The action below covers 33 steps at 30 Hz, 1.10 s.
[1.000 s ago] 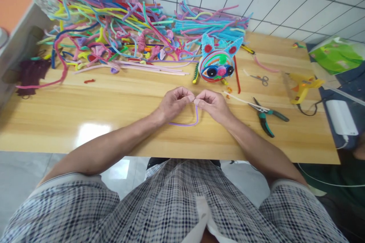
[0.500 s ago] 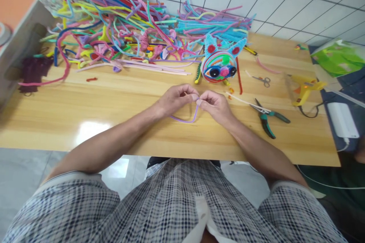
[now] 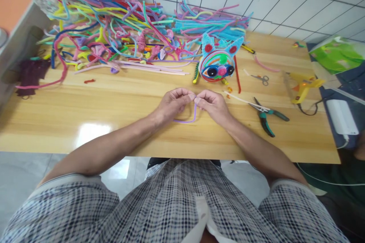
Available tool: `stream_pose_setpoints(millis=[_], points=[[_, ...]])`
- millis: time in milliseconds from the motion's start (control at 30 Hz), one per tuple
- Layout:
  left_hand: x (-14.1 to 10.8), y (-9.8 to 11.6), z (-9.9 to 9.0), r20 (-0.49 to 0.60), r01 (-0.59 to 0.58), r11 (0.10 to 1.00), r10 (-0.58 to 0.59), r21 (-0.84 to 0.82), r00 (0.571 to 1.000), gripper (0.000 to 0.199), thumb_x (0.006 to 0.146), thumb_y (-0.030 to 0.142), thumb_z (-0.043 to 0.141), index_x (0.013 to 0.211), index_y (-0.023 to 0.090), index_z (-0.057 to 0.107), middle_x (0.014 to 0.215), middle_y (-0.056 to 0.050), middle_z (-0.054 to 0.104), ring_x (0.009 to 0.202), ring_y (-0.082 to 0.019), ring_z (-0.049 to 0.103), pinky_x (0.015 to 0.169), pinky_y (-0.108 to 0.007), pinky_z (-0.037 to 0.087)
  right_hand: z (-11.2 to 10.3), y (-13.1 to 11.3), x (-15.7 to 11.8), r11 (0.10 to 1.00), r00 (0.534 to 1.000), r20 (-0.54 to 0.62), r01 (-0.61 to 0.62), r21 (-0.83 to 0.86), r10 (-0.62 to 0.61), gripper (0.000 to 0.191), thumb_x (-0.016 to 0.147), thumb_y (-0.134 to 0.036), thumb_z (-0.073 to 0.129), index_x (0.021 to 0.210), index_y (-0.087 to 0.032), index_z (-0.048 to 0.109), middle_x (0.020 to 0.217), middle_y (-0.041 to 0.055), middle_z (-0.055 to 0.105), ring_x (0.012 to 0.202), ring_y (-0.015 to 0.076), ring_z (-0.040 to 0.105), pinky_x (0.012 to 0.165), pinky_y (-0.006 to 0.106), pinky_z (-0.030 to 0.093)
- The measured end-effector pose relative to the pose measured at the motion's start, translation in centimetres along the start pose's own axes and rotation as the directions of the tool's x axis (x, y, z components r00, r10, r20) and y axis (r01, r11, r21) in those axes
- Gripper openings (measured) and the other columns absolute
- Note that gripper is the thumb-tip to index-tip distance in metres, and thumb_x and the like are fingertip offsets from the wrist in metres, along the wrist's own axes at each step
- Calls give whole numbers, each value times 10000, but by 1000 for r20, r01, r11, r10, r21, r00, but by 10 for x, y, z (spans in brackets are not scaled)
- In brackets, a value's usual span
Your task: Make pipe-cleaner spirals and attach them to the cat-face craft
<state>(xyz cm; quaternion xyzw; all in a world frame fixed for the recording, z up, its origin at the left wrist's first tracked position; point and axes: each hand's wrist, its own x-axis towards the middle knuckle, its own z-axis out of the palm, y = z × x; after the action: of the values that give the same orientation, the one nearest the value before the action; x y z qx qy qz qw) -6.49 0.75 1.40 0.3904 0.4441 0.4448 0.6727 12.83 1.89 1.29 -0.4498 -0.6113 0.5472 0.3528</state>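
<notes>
The left hand [image 3: 173, 102] and right hand [image 3: 212, 104] meet in the head view, fingertips closed on 1 purple pipe cleaner [image 3: 195, 112] over the table [image 3: 137, 100], between its front edge and the blue-eared animal figure [image 3: 218, 60]. The hanging bend has drawn up slightly since the earliest frame, which suggests fine shaping at the fingertips. Fingers hide the pinched part; whether 2 strands cross there, I cannot tell. The left hand hides the far end.
</notes>
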Motion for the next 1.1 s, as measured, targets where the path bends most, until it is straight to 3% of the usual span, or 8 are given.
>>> stream_pose_setpoints(millis=[133, 267, 400, 533, 667, 767, 933, 1100], points=[[-6, -4, 7, 38, 114, 966, -108, -233, 993, 410, 695, 452, 993, 815, 185, 705, 528, 82, 476, 466, -56, 353, 471, -209, 264, 5, 1, -4, 999, 999, -34, 23, -27, -24, 496, 849, -671, 823, 760, -221, 632, 650, -49, 538, 608, 113, 420, 587, 283, 340], [-8, -2, 9, 41, 157, 947, -152, -279, 988, 374, 713, 397, 993, 828, 181, 711, 538, 75, 505, 465, -56, 388, 466, -202, 273, 8, 2, -6, 1000, 998, -53, 27, -7, -27, 493, 846, -686, 823, 808, -234, 632, 671, -47, 572, 613, 119, 468, 601, 282, 394], [-3, 1, 5, 50, 132, 969, -125, -208, 991, 386, 721, 414, 984, 885, 176, 728, 626, 50, 592, 475, -55, 417, 473, -216, 272, 7, 1, -5, 999, 994, -100, 42, 26, -39, 445, 828, -638, 850, 910, -248, 652, 712, -38, 638, 620, 130, 547, 609, 281, 458], [7, 7, -5, 90, -16, 999, 13, 32, 996, 409, 720, 441, 981, 944, 171, 771, 673, 42, 622, 525, -67, 443, 509, -229, 305, 4, -3, -5, 995, 982, -166, 81, -52, -88, 318, 859, -532, 821, 931, -253, 686, 738, -23, 654, 645, 138, 550, 633, 292, 485], [14, 11, -14, 161, -198, 951, 162, 238, 974, 383, 769, 494, 933, 873, 160, 777, 818, -13, 731, 666, -101, 540, 650, -250, 409, 2, -5, -5, 991, 979, -169, 102, -85, -115, 217, 870, -441, 794, 902, -243, 710, 726, -22, 651, 639, 134, 538, 642, 298, 478], [14, 10, -16, 178, -237, 921, 188, 310, 966, 369, 804, 509, 889, 838, 161, 772, 781, -10, 716, 648, -107, 507, 658, -264, 396, 1, -5, -5, 990, 981, -151, 109, -85, -121, 192, 871, -416, 789, 886, -238, 718, 725, -20, 665, 632, 131, 534, 634, 299, 460], [11, 10, -13, 146, -237, 925, 201, 297, 969, 344, 778, 487, 890, 796, 163, 776, 733, -5, 703, 676, -121, 535, 686, -265, 426, 3, -2, -7, 979, 975, -162, 127, -156, -152, 190, 878, -418, 778, 882, -230, 747, 744, -1, 711, 650, 143, 566, 610, 302, 439], [4, 4, -4, 18, -96, 993, 95, 72, 995, 314, 728, 417, 942, 779, 171, 754, 651, 27, 646, 548, -79, 457, 549, -233, 362, 9, 0, -12, 949, 945, -213, 195, -246, -250, 116, 920, -329, 744, 883, -226, 782, 727, -9, 704, 627, 134, 550, 626, 306, 457]])
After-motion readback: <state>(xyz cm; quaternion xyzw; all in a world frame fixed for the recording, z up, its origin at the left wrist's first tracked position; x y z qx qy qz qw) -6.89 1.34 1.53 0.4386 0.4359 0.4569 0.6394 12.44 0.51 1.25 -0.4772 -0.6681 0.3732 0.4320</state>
